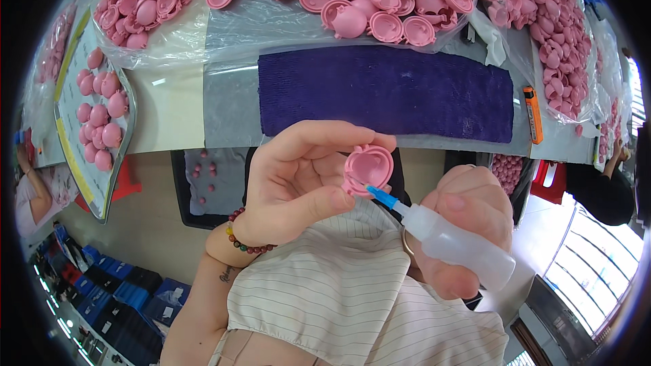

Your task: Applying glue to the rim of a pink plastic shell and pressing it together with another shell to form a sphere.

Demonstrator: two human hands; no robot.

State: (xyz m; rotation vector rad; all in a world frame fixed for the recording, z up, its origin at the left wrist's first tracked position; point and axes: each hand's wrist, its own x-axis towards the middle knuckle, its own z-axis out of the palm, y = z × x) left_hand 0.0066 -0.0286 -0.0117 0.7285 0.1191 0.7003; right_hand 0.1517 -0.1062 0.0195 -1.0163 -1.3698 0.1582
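Between the thumb and fingers of my left hand (298, 179) is a pink plastic shell half (369, 168), its hollow side facing me. My right hand (468, 220) grips a white translucent squeeze bottle (464, 244) with a blue needle tip (382, 196). That tip points at the lower rim of the shell and appears to touch it. Both hands are raised in front of my body, just short of the table edge. Whether any liquid is coming out is too small to tell.
A purple cloth (386, 91) lies on the table ahead, with an orange utility knife (533, 115) at its right. Piles of pink shells (380, 0) rest on plastic sheeting behind it. At the left, a tray (129, 142) holds closed pink balls. A black bin (180, 190) stands below.
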